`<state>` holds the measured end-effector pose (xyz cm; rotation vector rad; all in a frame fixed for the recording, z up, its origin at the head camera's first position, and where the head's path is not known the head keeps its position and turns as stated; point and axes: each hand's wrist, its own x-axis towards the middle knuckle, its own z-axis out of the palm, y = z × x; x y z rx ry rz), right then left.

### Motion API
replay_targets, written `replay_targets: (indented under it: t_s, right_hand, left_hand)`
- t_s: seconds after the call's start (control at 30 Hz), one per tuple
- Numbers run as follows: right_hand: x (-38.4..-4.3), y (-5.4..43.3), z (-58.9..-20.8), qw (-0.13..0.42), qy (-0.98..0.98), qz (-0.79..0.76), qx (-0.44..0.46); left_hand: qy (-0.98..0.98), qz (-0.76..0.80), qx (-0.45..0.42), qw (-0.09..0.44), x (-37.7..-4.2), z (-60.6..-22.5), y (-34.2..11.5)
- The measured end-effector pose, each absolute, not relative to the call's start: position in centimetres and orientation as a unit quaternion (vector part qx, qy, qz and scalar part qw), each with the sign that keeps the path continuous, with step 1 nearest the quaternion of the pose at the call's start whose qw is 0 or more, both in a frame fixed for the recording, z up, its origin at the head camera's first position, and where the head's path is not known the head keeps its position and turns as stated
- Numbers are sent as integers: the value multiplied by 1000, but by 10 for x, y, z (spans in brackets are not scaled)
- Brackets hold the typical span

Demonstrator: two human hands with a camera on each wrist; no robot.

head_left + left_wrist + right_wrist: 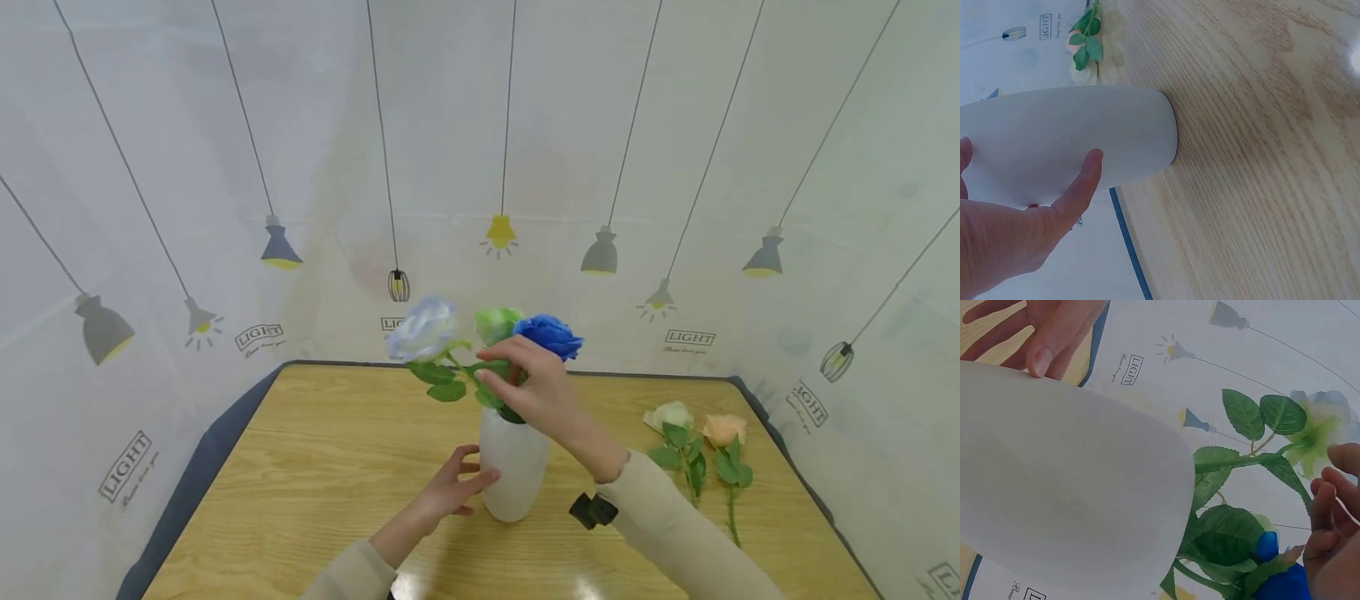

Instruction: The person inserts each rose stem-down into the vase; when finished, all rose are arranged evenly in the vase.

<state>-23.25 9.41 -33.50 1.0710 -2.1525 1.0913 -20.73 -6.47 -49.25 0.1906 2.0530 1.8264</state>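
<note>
And here's the white vase [517, 467], standing on the table [322, 475], long axis upright, mouth up! The left hand [447, 489] rests at its side, grip loose, fingers spread, thumb touching the wall. Up top, the pale blue rose [422, 329] slants out leftward, stem running down to the mouth; the blue rose [550, 333] tips right. Right hand [542, 385] beside that slanting stem, thumb and forefinger parted, contact impossible to tell!

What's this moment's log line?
left hand: touches white vase | right hand: near pale-blue flower | vase also: blue flower, green flower | table: white flower, peach flower
</note>
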Motion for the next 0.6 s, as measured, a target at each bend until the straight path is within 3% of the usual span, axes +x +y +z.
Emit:
replay_targets:
  t_s: [0.33,0.6]
  right_hand:
    - [-242,70,-330,246,-863,282,338]
    - [-244,67,-332,261,-862,282,332]
  left_hand:
    - [733,649,63,194,-207,-491,-65]
    - [731,649,61,201,-206,-488,-64]
